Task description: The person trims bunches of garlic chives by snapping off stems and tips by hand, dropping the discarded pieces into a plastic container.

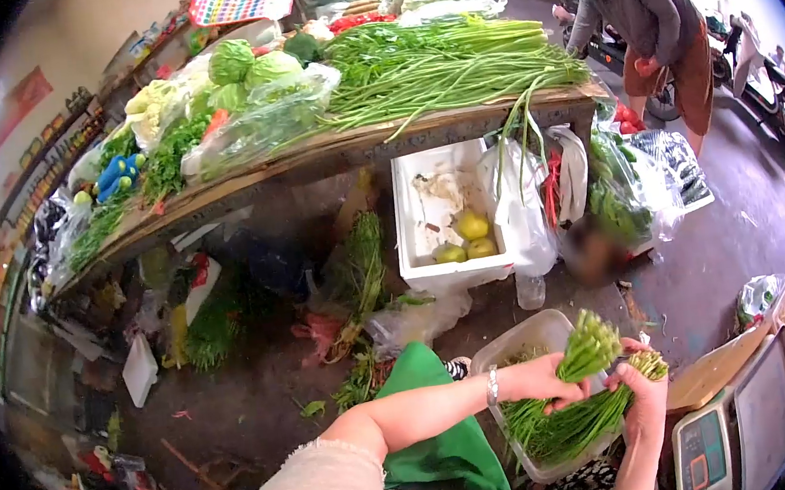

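Gripping a bunch of green stalks (pixel 589 347), the left hand (pixel 536 380) has its fingers curled closed around the stems at the lower right of the frame, the clustered tips standing above the fist. Just beside it, the right hand (pixel 644 391) is bent around a second bunch (pixel 651 367); its fingers partly overlap the stems, so how tightly they close is hard to tell. The first bunch points toward the upper right; the second slants, blunt pale ends to the upper right, its long axis seemingly running to the lower left. Below both hands sits a translucent plastic tub (pixel 543 329), rounded at the corners, with slender, grassy stems inside. Smooth green cloth (pixel 437 441) lies left of it, a flat-topped scale (pixel 702 453) to the right. Farther up, a white box (pixel 409 210) holds round yellow-green fruit (pixel 473 226).
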`<state>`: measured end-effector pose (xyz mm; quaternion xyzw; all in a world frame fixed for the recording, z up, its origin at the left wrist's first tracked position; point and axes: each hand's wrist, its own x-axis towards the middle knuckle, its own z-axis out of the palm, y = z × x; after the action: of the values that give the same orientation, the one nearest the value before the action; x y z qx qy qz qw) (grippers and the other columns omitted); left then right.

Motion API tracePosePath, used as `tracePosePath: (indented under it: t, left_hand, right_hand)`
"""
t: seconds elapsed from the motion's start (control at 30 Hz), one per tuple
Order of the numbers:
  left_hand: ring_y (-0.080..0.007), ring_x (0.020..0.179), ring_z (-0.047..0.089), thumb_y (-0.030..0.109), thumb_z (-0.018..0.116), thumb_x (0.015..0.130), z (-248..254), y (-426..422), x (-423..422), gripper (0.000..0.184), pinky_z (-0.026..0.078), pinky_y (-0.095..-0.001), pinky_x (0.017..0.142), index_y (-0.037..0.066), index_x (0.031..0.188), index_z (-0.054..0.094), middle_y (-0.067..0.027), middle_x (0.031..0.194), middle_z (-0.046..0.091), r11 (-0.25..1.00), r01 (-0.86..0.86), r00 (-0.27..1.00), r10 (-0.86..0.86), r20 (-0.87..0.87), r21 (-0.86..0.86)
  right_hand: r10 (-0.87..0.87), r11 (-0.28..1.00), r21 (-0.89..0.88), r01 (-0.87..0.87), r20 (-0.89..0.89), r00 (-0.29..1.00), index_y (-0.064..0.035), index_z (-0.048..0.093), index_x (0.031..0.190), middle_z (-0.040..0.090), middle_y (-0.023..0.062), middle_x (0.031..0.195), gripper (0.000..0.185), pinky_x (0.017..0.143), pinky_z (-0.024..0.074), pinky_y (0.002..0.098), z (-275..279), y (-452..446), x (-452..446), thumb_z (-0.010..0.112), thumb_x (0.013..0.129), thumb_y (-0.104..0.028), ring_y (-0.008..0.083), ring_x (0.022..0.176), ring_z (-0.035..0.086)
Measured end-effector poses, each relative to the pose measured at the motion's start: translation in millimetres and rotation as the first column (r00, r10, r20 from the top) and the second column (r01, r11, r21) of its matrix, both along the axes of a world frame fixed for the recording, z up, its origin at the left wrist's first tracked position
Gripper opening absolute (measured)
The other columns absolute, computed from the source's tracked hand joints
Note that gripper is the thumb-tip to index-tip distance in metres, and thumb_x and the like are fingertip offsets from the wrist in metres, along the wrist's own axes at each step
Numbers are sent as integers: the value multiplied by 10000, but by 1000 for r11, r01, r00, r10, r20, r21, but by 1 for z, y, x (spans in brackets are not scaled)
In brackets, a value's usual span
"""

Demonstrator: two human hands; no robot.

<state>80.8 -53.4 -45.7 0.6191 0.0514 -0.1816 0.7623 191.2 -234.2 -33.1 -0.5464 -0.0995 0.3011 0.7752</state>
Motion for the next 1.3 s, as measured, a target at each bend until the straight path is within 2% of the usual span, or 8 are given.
tracePosePath:
  t: [0.1, 0.2, 0.33, 0.7, 0.9, 0.97, 1.2, 1.3]
  left_hand:
    - [-79, 543, 530, 112, 666, 838, 0, -11, -2, 245, 463, -237, 410, 33, 1036, 544, -19, 814, 560, 994, 21, 1000, -23, -12, -104]
    - [-88, 526, 528, 144, 670, 846, 3, -12, -4, 245, 433, -238, 444, 70, 1054, 562, -8, 701, 552, 992, 20, 1000, -19, 6, -121]
    - [-109, 669, 588, 169, 628, 887, -9, -8, 0, 309, 482, -253, 539, 45, 1154, 532, -48, 843, 649, 981, -171, 971, 183, 151, -91]
    - [-112, 797, 608, 228, 671, 874, -17, 6, 2, 361, 511, -261, 635, 44, 1160, 548, -65, 947, 673, 971, -196, 980, 198, 2, -137]
    - [-72, 594, 542, 207, 693, 850, -8, -15, -2, 272, 418, -221, 481, 59, 1051, 584, -6, 755, 614, 942, -328, 932, 310, 185, 72]
    - [-137, 968, 593, 312, 835, 722, -1, -8, -1, 680, 504, -293, 845, 17, 1246, 517, -89, 1117, 640, 948, -209, 975, 221, -24, 240]
    - [-141, 954, 600, 277, 803, 760, -3, -5, -1, 578, 492, -301, 882, 27, 1220, 558, -87, 1079, 655, 902, -313, 950, 299, 95, 298]
    - [-145, 954, 601, 263, 758, 810, -18, -4, 5, 507, 480, -311, 906, 37, 1222, 568, -78, 1067, 660, 965, -261, 957, 263, -123, 27]
  right_hand:
    - [106, 993, 51, -104, -57, 993, 37, 570, 1074, 667, 126, 841, 401, 570, 501, 307, -9, 5, -4, 735, 710, 8, 191, 609, 608]
    - [76, 994, 91, -68, -96, 992, 26, 563, 1040, 667, 125, 839, 356, 568, 498, 306, -14, 6, -5, 724, 723, 20, 193, 610, 607]
    - [-42, 999, -1, 42, -54, 998, 10, 543, 1020, 635, 102, 770, 321, 551, 485, 312, -8, 8, -5, 716, 750, 22, 197, 595, 597]
    - [-84, 989, 108, 103, -162, 983, 18, 562, 1091, 607, 77, 721, 346, 553, 484, 297, 6, 8, -3, 693, 773, -17, 177, 579, 578]
    - [-99, 995, 12, 100, -59, 993, -2, 574, 985, 601, 65, 727, 237, 550, 481, 295, -4, 9, -6, 686, 776, -8, 170, 592, 583]
    - [-115, 993, 6, 116, -87, 990, -4, 573, 974, 601, 64, 732, 229, 548, 480, 296, -4, 8, -7, 685, 774, -6, 171, 599, 587]
    - [-180, 983, 17, 183, -103, 978, 8, 601, 984, 606, 70, 745, 229, 537, 482, 300, -7, 8, 0, 684, 772, -20, 165, 566, 565]
    - [-73, 996, 38, 80, -166, 983, 24, 584, 995, 617, 100, 757, 243, 525, 479, 304, -3, 11, -7, 653, 762, 14, 178, 570, 575]
